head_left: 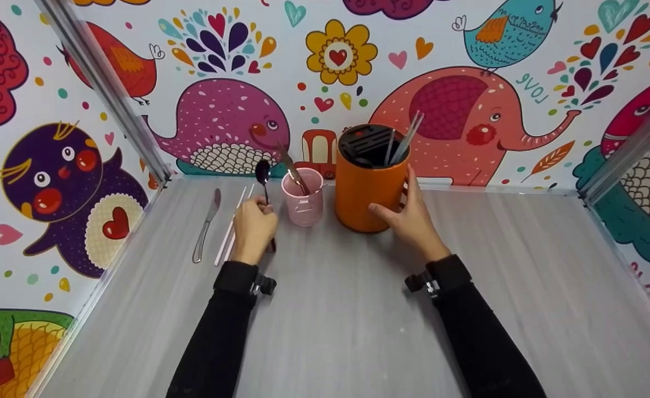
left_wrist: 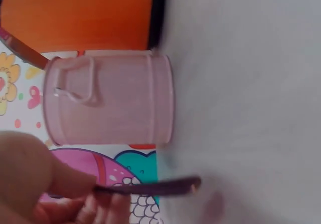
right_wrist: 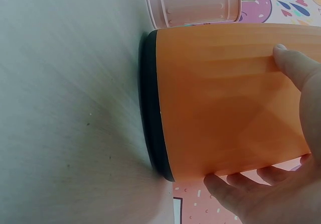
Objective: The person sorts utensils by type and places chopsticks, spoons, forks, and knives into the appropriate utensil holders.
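My left hand [head_left: 255, 229] pinches a dark spoon [head_left: 263, 171] by its handle, bowl up, just left of the pink cup [head_left: 305, 207]. In the left wrist view the spoon's handle end [left_wrist: 165, 186] hangs above the table, slightly blurred. A utensil with a pointed blade [head_left: 290, 166] leans inside that cup. My right hand [head_left: 416, 221] grips the orange utensil holder [head_left: 364, 199] from its right side, thumb on the front and fingers round the side. Several thin, pale sticks [head_left: 407, 141] stand in the holder's black slotted top.
A table knife [head_left: 207, 224] and a pair of pale chopsticks [head_left: 226, 240] lie left of my left hand, the chopsticks partly hidden by it. The grey table [head_left: 336, 331] is bounded by patterned panels [head_left: 336, 99] at the back and both sides.
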A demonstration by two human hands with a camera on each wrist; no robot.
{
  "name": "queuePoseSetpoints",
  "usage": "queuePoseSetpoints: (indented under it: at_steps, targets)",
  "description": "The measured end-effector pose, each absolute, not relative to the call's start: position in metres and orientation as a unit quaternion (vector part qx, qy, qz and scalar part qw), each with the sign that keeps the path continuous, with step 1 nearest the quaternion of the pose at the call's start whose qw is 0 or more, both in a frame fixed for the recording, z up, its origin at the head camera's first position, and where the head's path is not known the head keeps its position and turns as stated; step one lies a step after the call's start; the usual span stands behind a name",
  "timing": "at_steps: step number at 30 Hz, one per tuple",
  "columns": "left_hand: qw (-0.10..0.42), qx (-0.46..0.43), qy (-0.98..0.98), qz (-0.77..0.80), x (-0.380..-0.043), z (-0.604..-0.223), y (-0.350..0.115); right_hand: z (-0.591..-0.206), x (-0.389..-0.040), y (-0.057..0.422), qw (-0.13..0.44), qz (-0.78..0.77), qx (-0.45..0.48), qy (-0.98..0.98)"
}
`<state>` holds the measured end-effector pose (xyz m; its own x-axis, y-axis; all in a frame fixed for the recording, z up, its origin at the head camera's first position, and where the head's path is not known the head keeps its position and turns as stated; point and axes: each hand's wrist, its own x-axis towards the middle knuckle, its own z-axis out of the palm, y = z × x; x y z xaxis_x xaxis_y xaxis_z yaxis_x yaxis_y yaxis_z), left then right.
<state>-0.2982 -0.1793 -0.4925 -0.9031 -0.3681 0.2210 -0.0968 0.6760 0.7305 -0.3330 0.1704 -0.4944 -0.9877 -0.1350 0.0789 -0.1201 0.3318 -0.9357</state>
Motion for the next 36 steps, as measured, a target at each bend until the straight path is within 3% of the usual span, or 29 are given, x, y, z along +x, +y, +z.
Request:
queuePoseSetpoints:
  at_steps: [14, 26, 36]
  targets:
    - [0.270, 0.005, -0.837, -0.477, -0.278, -0.490, -0.173, -0.495, -0.334, 0.171, 0.001, -0.570, -0.082, 0.818]
    - [0.346, -0.125, -0.812, -0.452, -0.263, -0.472, -0.157, -0.495, -0.333, 0.170, -0.004, -0.569, -0.093, 0.817]
    - [0.336, -0.210, -0.793, -0.464, -0.254, -0.440, -0.125, -0.495, -0.333, 0.170, 0.004, -0.573, -0.084, 0.815]
